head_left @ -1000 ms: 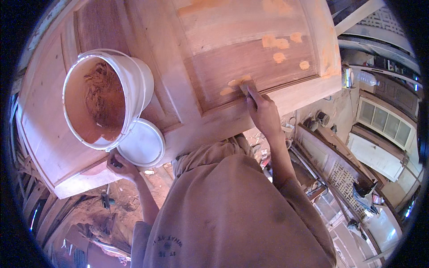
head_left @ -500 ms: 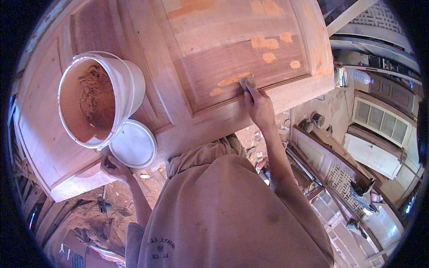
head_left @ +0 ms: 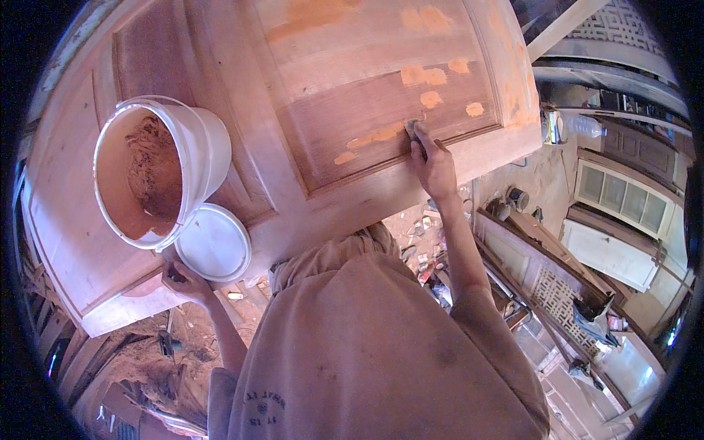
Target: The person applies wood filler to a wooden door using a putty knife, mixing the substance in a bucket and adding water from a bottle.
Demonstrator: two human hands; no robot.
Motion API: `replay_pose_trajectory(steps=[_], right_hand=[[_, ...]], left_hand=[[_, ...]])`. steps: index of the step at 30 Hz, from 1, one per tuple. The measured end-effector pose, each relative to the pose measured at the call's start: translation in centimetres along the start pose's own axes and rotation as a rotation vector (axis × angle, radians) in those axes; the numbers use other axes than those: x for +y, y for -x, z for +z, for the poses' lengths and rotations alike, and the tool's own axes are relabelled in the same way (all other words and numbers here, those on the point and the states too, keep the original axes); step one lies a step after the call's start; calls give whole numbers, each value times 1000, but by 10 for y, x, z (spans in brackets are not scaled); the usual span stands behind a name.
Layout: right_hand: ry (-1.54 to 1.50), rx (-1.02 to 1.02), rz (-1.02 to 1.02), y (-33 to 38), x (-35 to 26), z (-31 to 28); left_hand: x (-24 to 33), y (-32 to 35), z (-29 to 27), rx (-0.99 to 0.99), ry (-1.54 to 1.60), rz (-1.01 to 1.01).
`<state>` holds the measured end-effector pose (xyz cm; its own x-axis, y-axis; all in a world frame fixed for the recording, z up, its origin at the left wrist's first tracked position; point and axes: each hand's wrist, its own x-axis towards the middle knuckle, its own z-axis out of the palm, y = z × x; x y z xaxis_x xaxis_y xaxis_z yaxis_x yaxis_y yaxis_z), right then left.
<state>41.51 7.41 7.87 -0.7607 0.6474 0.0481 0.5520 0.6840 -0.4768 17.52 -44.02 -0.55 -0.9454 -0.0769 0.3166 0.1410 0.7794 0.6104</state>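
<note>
My right hand (head_left: 436, 170) is pinched narrow on a small tool (head_left: 413, 130), thumb and fingers closed about it, its end against the panel of the wooden door (head_left: 341, 213) in front of me. Half a second ago the tool was just below the right end of the long orange smear (head_left: 375, 137); now I have it slid to the right, beside that end, and a thin orange mark (head_left: 424, 116) shows just above it where the wood was bare. The tool is too small in view for me to tell its kind. The other orange patches (head_left: 431, 99) higher up the panel look the same as before.

My left hand (head_left: 189, 284) is down at the door's near edge, fingers curled, beside the white lid (head_left: 213, 242); I cannot tell whether it grips anything. It is in much the same spot by the lid as earlier.

The white bucket (head_left: 211, 147) rests on the door to my left, reddish-brown stuff (head_left: 154, 172) inside, with the lid at its near side. Door, bucket and lid all sit a little further left in my view than they did.
</note>
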Motion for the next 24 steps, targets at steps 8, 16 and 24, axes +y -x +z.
replay_pose_trajectory(steps=[8,16,24], right_hand=[[5,-110,97,-10,11,-19],[151,-257,223,-19,26,-41],[92,-244,228,-28,27,-55]], left_hand=[[8,-1,0,-24,-33,-4],[-10,-2,2,6,-28,-4],[-19,1,2,25,-84,71]])
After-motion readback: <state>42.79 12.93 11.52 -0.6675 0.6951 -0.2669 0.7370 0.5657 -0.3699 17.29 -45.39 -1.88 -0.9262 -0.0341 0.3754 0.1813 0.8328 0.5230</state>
